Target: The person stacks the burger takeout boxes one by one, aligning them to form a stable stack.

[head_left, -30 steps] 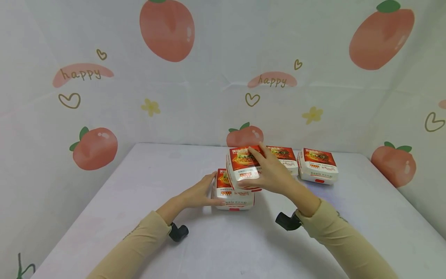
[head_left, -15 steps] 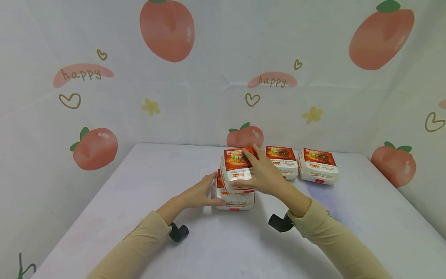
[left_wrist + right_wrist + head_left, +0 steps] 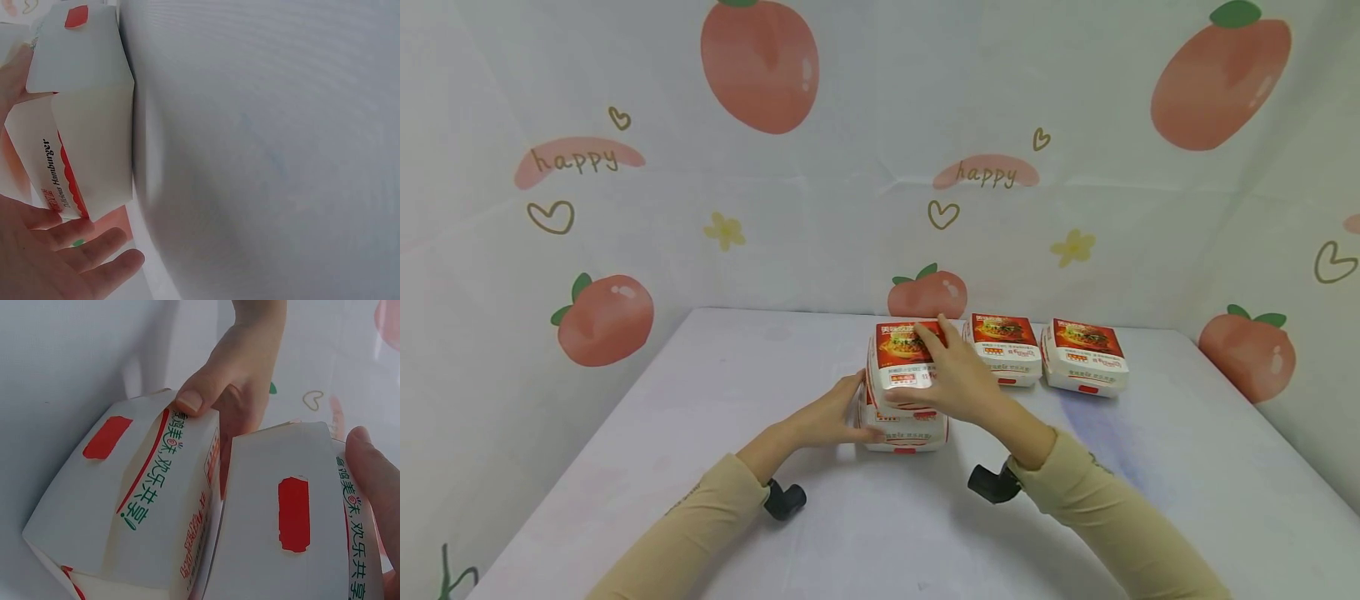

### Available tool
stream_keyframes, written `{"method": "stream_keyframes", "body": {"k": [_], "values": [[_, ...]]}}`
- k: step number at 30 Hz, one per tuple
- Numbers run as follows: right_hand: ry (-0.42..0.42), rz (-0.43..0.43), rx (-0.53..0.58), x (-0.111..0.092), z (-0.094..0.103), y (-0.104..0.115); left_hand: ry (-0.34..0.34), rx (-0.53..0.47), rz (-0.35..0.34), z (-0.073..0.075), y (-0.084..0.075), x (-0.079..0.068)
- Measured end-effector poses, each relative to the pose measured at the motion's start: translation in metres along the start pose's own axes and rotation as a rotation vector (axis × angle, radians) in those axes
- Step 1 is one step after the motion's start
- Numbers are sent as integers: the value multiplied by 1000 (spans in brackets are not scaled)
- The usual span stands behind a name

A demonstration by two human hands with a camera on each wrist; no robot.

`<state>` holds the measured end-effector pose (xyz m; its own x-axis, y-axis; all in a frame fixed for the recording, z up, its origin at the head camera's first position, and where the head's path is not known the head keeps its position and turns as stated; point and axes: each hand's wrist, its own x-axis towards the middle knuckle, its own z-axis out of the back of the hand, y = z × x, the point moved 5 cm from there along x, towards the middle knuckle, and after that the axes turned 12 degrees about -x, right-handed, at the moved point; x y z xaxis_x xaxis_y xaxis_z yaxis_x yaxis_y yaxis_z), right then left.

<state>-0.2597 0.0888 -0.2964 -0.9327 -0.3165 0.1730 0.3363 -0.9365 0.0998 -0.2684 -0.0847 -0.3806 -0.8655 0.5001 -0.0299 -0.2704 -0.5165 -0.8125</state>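
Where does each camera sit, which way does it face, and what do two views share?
Head: worn on the head, looking forward and down at the table, upper box and lower box; left hand, right hand and sleeves show.
Left wrist: on that wrist, facing the lower box; left thumb and fingers show.
Right wrist: on that wrist, facing these two boxes; part of the right hand and the left hand show.
Shared: head and right wrist both show these two boxes.
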Motion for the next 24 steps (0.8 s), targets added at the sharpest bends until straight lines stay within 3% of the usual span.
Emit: {"method": "stream_keyframes", "body": {"k": [15, 24], "values": [[40, -42, 46, 0, -6, 5, 3, -4, -59, 0, -3, 1], [24, -39, 26, -1, -7, 9, 4, -20, -86, 1, -3, 0]]}}
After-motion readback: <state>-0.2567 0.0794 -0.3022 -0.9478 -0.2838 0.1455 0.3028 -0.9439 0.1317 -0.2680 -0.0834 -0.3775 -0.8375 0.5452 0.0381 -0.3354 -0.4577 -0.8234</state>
